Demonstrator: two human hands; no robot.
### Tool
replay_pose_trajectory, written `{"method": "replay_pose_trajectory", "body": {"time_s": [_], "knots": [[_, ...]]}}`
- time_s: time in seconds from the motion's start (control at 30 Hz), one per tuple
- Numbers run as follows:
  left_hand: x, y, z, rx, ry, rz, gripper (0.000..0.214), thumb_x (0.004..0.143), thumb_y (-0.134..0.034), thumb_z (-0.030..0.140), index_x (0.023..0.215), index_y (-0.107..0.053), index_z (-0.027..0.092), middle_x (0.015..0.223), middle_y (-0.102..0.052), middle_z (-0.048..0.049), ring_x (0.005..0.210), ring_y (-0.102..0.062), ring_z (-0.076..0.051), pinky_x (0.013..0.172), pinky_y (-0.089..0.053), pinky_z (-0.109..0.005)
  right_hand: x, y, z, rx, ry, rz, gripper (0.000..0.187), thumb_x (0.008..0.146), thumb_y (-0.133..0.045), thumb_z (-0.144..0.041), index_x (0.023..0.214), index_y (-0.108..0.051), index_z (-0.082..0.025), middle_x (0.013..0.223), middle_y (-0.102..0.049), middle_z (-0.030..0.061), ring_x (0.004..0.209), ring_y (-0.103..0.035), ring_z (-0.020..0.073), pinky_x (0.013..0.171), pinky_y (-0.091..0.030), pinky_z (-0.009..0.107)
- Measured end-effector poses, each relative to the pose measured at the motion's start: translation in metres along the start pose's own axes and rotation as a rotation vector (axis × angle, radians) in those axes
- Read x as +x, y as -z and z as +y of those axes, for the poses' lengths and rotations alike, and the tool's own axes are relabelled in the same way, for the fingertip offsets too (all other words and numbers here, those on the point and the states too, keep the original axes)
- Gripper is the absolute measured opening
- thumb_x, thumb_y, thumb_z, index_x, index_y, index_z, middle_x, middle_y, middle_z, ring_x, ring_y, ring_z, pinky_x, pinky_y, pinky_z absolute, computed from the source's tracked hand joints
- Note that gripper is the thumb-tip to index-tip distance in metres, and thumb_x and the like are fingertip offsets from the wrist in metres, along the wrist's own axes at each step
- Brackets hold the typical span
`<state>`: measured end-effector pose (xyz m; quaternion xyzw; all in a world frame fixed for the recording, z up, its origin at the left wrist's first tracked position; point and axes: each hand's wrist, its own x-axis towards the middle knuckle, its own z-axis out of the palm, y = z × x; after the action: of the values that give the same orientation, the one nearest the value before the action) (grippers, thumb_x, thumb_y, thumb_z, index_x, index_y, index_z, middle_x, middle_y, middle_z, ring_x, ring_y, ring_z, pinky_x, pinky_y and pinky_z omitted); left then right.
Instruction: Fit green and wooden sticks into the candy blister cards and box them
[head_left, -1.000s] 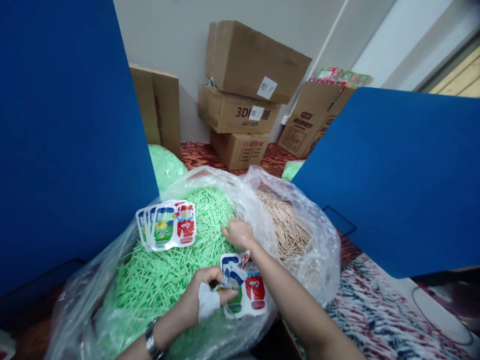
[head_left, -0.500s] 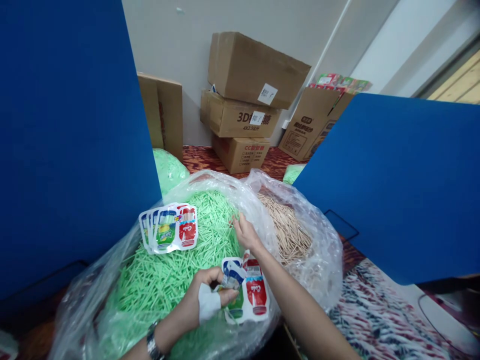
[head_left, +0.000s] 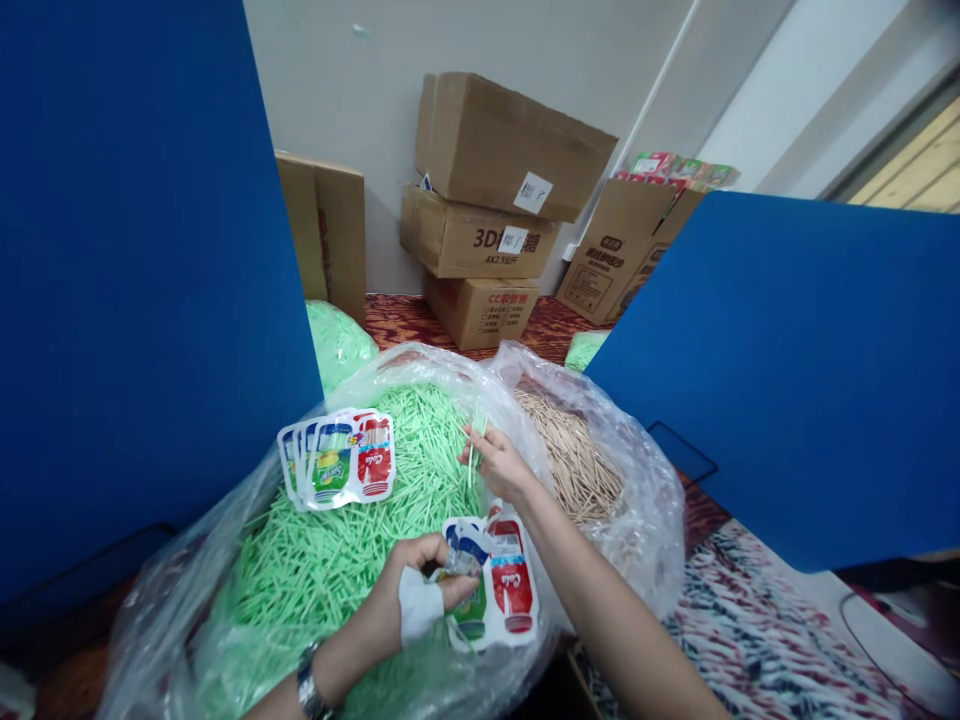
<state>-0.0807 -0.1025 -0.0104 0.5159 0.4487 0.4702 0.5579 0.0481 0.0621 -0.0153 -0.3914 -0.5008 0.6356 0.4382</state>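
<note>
My left hand (head_left: 420, 578), with a white wrap around part of it, grips a printed pouch (head_left: 513, 585) showing a red Cola cup and a green-and-blue cup. The pouch lies over the front of a clear plastic bag (head_left: 161, 610) full of thin green sticks (head_left: 330, 555). Above the right side of that heap, my right hand (head_left: 501, 464) pinches a few green sticks; their exact number is hard to make out. Several overlapping pouches (head_left: 337, 462) with Sprite and Cola prints rest on the heap to the left.
A second clear bag holds tan sticks (head_left: 574, 460) on the right. Blue panels (head_left: 142, 250) stand at both sides. Stacked cardboard boxes (head_left: 480, 235) lean by the back wall, with another carton (head_left: 611, 255) at right. A patterned fabric (head_left: 750, 630) lies at lower right.
My right hand has drawn slightly up and back from the green heap, and green sticks now show between its fingers. My left hand stays in place on the pouch.
</note>
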Motion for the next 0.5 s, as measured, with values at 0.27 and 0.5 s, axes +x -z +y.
{"method": "replay_pose_trajectory", "body": {"time_s": [0.27, 0.5], "knots": [[0.0004, 0.0025, -0.0042, 0.032, -0.020, -0.007, 0.026, 0.070, -0.068, 0.026, 0.059, -0.047, 0.016, 0.062, -0.050, 0.0023, 0.059, -0.041, -0.011, 0.058, -0.035, -0.023, -0.0019, -0.0014, -0.0055, -0.011, -0.011, -0.041, 0.043, 0.060, -0.076, -0.051, 0.087, -0.062, -0.020, 0.082, -0.060, 0.0013, 0.075, -0.057, 0.0152, 0.061, -0.045, 0.026], [0.0024, 0.0022, -0.0040, 0.075, -0.006, 0.014, 0.030, 0.069, -0.068, 0.029, 0.058, -0.042, 0.017, 0.058, -0.044, 0.0040, 0.056, -0.037, -0.011, 0.055, -0.031, -0.024, -0.0045, 0.0001, -0.0105, -0.056, -0.028, -0.067, 0.042, 0.063, -0.073, -0.053, 0.084, -0.061, -0.018, 0.056, -0.052, -0.0064, 0.055, -0.049, 0.0103, 0.062, -0.044, 0.027]]}}
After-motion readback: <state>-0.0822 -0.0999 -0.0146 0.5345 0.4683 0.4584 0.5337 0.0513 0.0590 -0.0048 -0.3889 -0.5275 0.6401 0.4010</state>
